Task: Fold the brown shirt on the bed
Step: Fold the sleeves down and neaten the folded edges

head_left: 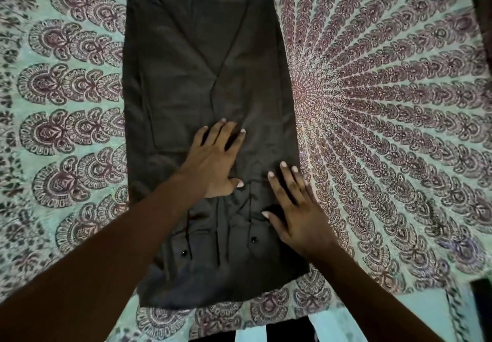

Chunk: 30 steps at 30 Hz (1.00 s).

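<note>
Head view, brown shirt (202, 75) on patterned bedspread (386, 102), room seemingly dim

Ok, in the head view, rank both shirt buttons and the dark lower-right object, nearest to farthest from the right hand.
1. Right button, beside the right hand.
2. Left button, across the shirt.
3. Dark object, lower-right edge.

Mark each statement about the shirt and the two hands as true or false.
The left hand and the right hand lie flat on the dark brown cloth shirt. True.
The left hand grips a sleeve with curled fingers. False: its fingers are straight, pressing the cloth.
The shirt lies on a plain white sheet. False: it lies on a green and maroon patterned bedspread.
The right hand lies nearer the person than the left. True.
</note>
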Each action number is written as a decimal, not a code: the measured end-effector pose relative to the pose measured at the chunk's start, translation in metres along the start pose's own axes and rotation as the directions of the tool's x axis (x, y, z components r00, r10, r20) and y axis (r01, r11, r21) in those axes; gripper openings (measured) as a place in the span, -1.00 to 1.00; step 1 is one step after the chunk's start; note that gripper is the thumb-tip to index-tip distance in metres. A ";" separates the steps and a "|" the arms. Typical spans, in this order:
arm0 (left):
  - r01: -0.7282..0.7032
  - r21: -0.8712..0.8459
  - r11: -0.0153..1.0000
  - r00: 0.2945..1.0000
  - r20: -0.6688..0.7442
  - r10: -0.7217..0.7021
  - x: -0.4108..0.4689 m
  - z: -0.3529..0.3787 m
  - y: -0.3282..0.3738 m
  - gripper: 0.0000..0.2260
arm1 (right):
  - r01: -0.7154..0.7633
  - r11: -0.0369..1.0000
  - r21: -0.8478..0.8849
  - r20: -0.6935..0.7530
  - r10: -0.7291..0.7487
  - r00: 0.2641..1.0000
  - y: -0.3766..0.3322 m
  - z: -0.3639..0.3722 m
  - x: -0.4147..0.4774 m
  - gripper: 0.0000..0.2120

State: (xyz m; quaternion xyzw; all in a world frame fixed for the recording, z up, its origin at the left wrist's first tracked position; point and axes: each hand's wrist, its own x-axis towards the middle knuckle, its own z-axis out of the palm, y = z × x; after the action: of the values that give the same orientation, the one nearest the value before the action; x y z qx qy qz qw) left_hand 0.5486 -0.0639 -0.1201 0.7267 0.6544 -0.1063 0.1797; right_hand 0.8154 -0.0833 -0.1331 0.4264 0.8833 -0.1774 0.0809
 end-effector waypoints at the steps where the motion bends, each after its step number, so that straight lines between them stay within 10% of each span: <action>1: 0.010 0.001 1.000 1.000 -0.020 -0.010 -0.005 -0.001 0.005 -0.02 | 0.005 1.000 0.000 0.008 -0.005 1.000 0.000 0.000 -0.004 -0.27; 5: -0.034 -0.017 0.999 0.991 -0.133 0.031 -0.029 0.014 0.015 -0.22 | 0.089 0.994 -0.071 0.102 -0.081 0.991 0.004 0.004 -0.021 -0.30; 10: -0.060 -0.067 0.996 0.998 0.028 0.062 -0.049 0.030 0.012 0.02 | 0.165 0.981 -0.104 0.104 -0.154 0.983 0.011 -0.005 -0.029 -0.28; 30: -0.086 -0.102 0.991 0.995 -0.052 0.081 -0.058 0.058 0.012 0.28 | 0.341 0.929 -0.142 0.079 -0.332 0.940 0.019 0.012 -0.034 -0.32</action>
State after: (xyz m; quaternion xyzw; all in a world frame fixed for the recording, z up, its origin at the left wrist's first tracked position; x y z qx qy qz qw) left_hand 0.5582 -0.1411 -0.1492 0.7454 0.6323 -0.0472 0.2057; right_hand 0.8510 -0.1019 -0.1393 0.2563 0.9518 -0.1313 0.1056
